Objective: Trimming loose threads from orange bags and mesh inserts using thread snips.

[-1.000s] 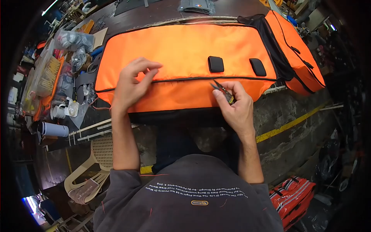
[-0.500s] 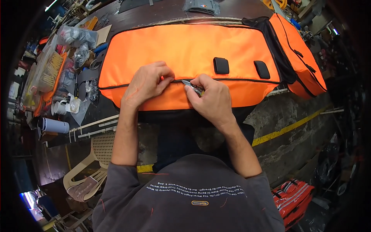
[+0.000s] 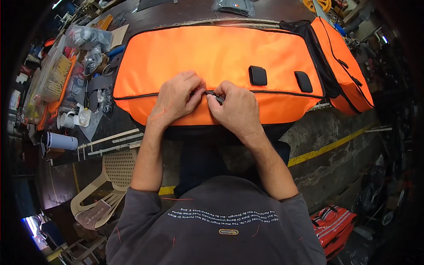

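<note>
A large bright-orange fabric bag [image 3: 185, 53] with black piping [image 3: 269, 92] along its edges lies in front of me. My left hand [image 3: 180, 95] rests on its near seam, thumb and fingers pinched at the piping; what lies between the fingertips is hidden. Close beside it, my right hand [image 3: 236, 108] is closed around small pointed thread snips [image 3: 217, 98], mostly covered by the fingers. The snips' tip meets the seam by the left fingertips. Two black fabric loops [image 3: 258, 76] sit on the panel to the right. A loose orange thread lies across my left wrist.
Another orange-and-black bag [image 3: 338, 66] adjoins on the right. Plastic boxes of small parts [image 3: 57, 81] and a white cylindrical container [image 3: 62, 141] crowd the left side of the dark table. A beige plastic chair [image 3: 117, 172] stands lower left; a red bag [image 3: 334, 229] lies lower right.
Both hands have come closer together at the seam, the left shifting right and the right slightly left. The snips' tip is now by the left fingertips. The bag has shifted slightly.
</note>
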